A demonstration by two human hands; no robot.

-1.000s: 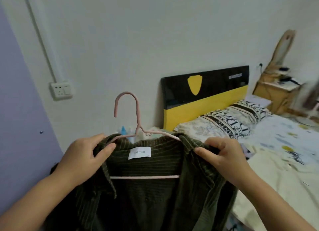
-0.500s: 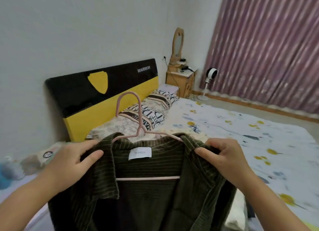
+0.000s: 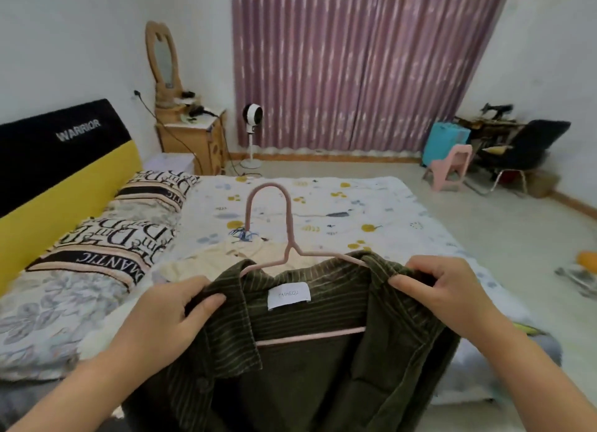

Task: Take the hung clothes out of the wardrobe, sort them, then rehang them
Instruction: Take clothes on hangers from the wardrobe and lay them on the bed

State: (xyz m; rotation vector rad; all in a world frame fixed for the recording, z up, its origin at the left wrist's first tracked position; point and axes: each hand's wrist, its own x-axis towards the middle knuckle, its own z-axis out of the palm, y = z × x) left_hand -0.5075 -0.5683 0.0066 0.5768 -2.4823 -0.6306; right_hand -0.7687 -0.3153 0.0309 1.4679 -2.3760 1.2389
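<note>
Now both hands, left hand (image 3: pixel 161 318) and right hand (image 3: pixel 442 289), grip the hangered green shirt (image 3: pixel 307 367).

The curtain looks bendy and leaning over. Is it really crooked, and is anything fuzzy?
In the head view, the wide lens bends the curtain and walls near the edges; the shirt, its label and both hands look fairly sharp; the chairs far off are softer.
</note>
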